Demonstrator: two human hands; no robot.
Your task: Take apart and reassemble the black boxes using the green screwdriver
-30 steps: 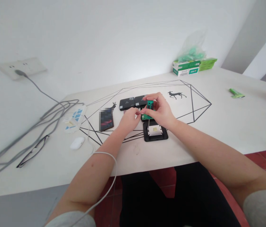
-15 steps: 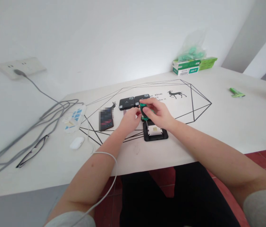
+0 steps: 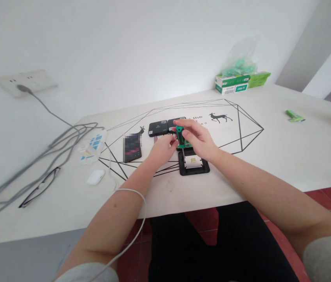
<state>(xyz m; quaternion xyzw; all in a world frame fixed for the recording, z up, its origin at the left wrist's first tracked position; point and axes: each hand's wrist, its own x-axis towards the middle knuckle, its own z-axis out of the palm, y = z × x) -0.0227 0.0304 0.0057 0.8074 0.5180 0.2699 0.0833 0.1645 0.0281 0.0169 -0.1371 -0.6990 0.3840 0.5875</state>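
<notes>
My right hand (image 3: 199,138) grips a screwdriver (image 3: 179,135) by its green and black handle. The thin shaft points down to the upper left corner of an open black case (image 3: 194,171). Inside the case sits a white plate (image 3: 191,163) with a small gold-coloured square. A green circuit board (image 3: 187,143) shows partly beneath the right hand, just behind the case. Left of the screwdriver, my left hand (image 3: 163,149) has its fingers curled in a pinch; whatever is between the fingertips cannot be made out.
Two flat black boxes (image 3: 158,128) lie behind the hands. A phone (image 3: 132,148), a white earbud case (image 3: 96,177), eyeglasses (image 3: 40,188) and grey cables (image 3: 44,160) are on the left. Green and white boxes (image 3: 232,83) stand against the wall, and a green wrapper (image 3: 294,115) lies at right.
The screwdriver handle has shifted slightly right and turned more upright. The right hand's fingers have opened a little around it, and more of the green circuit board shows. The left hand has barely moved.
</notes>
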